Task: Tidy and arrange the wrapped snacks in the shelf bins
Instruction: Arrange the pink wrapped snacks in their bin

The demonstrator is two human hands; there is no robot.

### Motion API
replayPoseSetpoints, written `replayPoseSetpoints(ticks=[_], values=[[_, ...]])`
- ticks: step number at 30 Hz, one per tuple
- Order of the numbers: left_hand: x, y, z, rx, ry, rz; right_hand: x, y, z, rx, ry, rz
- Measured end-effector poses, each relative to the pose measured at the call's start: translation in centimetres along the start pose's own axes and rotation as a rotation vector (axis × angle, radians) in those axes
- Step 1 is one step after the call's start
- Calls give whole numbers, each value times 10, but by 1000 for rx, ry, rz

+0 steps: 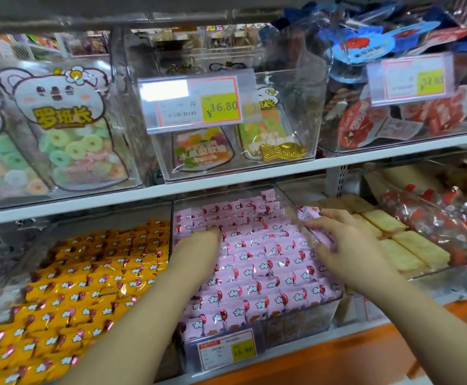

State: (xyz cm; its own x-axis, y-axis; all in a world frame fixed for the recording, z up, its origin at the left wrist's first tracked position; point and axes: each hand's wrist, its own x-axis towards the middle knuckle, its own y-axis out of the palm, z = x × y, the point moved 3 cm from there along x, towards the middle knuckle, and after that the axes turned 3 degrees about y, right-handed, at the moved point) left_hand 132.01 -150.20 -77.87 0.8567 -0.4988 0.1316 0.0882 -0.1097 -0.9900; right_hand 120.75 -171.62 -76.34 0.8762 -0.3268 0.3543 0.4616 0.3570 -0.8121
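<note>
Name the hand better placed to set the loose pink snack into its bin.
Right hand: it grips the pink wrapped snack at the clear plastic bin's right side; left hand rests on the rows.

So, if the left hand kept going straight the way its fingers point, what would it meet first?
Probably the rear rows of pink wrapped snacks: the left hand points back into their clear bin, fingertips down among them. Blur hides the exact contact.
</note>
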Motion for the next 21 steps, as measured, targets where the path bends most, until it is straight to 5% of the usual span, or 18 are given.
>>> replayPoseSetpoints(ticks=[6,14,21], values=[[-16,-1,-5,137,48,159,-3,0,8,-65,31,41],[-39,-5,-8,186,51,-29,-16,19,45,-47,-158,181],[-46,-16,26,-201,9,-135,-16,47,59,-48,-209,322]])
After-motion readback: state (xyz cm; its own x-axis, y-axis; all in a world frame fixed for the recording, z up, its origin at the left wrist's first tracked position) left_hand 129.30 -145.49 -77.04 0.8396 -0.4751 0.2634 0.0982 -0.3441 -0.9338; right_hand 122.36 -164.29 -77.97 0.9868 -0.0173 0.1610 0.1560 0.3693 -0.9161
